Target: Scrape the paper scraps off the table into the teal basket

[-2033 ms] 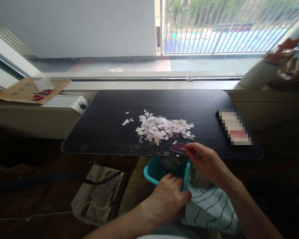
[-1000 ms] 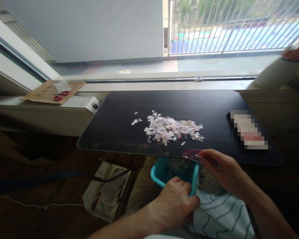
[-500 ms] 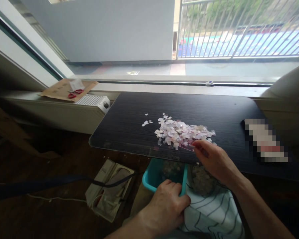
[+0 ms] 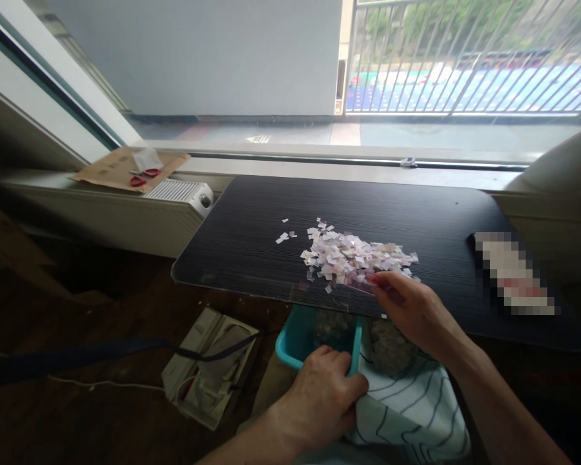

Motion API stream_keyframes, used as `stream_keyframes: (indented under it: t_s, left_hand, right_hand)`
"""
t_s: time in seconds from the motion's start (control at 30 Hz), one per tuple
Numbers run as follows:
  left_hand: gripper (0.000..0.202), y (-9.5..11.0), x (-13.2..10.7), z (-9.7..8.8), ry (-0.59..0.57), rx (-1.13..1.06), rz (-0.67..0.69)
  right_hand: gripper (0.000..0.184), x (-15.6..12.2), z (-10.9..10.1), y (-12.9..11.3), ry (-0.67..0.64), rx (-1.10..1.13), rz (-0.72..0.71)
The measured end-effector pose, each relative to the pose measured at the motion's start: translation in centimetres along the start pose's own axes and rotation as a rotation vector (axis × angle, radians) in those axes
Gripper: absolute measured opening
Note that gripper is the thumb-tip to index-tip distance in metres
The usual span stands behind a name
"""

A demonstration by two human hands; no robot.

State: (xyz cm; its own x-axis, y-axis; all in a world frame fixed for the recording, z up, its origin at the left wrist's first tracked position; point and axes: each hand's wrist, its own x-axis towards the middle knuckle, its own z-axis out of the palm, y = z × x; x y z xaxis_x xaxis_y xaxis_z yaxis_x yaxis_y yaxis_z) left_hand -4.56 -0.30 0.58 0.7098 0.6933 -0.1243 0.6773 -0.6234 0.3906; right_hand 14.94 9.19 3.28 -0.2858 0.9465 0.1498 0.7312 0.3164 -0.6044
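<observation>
Toward the front edge of the worktop (image 4: 252, 252), the right hand (image 4: 411, 310) pinches a pink plastic piece (image 4: 359, 284) at the scrap pile's (image 4: 351, 255) near side; below, the left hand (image 4: 326, 391) clasps a teal bin (image 4: 290, 360) by its rim.

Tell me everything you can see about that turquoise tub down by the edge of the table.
The turquoise tub looks like smooth plastic, open-topped, with a rounded rim and corners. It sits below the near edge of the black table, which hides its far end. Small, pale, translucent-looking bits lie inside, toward the back. The left hand grips its near rim, covering part of it. Its underside is hidden.
</observation>
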Motion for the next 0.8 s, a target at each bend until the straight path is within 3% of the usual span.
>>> stream_keyframes:
  t_s: [0.43,0.67,0.8]
  left_hand:
    - [0.01,-0.5,-0.3,-0.2,-0.022,0.002,-0.033]
    - [0.011,-0.5,-0.4,-0.5,-0.013,-0.007,-0.034]
    - [0.011,-0.4,-0.1,-0.6,-0.021,-0.002,-0.02]
  right_hand:
    - [0.016,1.2,0.9,-0.7,-0.045,-0.02,-0.049]
    - [0.014,0.1,-0.5,-0.7,-0.055,-0.082,-0.021]
    - [0.015,0.9,0.4,-1.3,-0.051,-0.04,-0.067]
